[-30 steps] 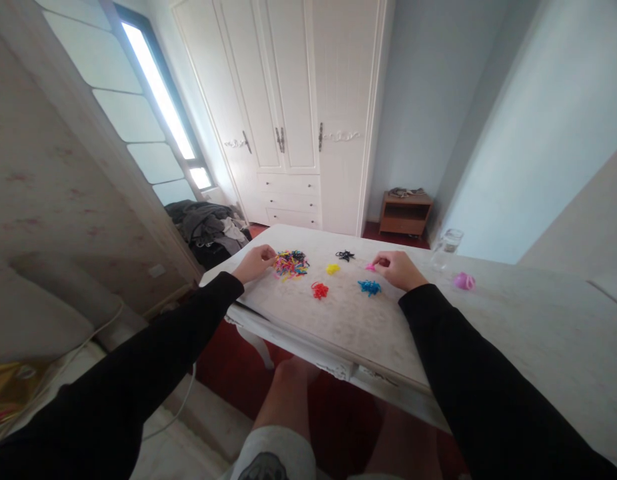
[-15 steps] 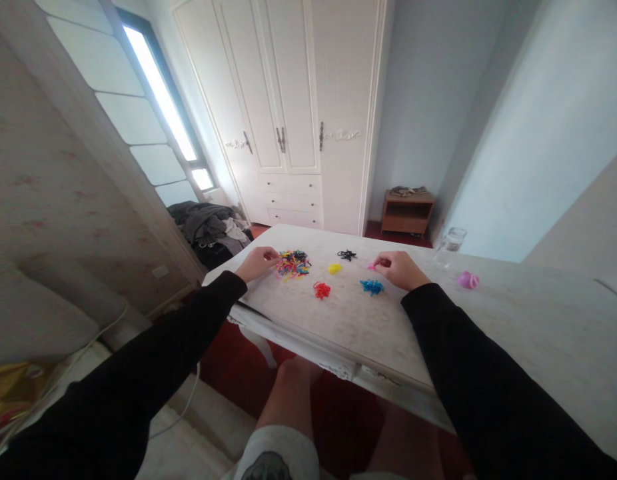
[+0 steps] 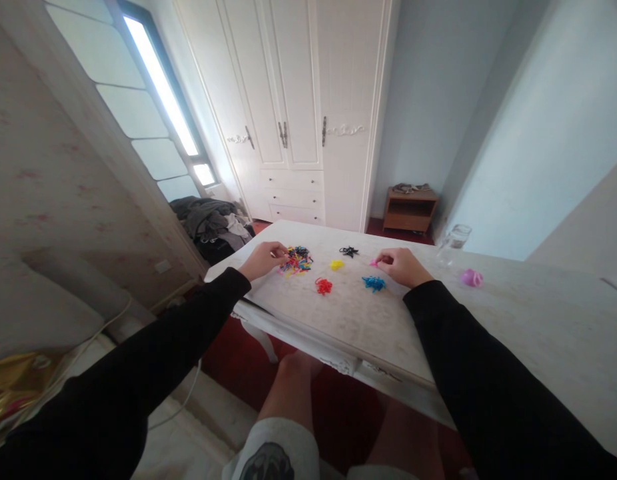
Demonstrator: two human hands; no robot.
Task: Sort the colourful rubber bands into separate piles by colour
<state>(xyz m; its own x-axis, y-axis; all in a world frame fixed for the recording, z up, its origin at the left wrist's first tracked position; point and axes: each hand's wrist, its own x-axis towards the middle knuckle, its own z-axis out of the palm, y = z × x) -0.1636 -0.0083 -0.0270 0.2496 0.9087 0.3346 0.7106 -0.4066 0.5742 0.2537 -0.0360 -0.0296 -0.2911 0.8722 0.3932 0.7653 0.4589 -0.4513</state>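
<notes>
A mixed heap of small coloured bands (image 3: 297, 259) lies on the white table (image 3: 513, 333). My left hand (image 3: 262, 259) rests at the heap's left edge, fingertips pinched in among the bands. Four small sorted piles sit to the right: black (image 3: 348, 251), yellow (image 3: 336, 265), red (image 3: 323, 286) and blue (image 3: 373, 283). My right hand (image 3: 401, 266) lies beyond the blue pile, fingers curled, its tips touching a few pink bands (image 3: 374, 263).
A clear glass (image 3: 452, 243) and a pink object (image 3: 471, 277) stand on the table to the right. Behind are a white wardrobe (image 3: 308, 113), a wooden nightstand (image 3: 409, 209) and a heap of clothes (image 3: 213, 223). My knees show under the table's near edge.
My left hand's fingers have pushed a little further into the mixed heap. My right hand stays at the pink bands. The view has shifted slightly.
</notes>
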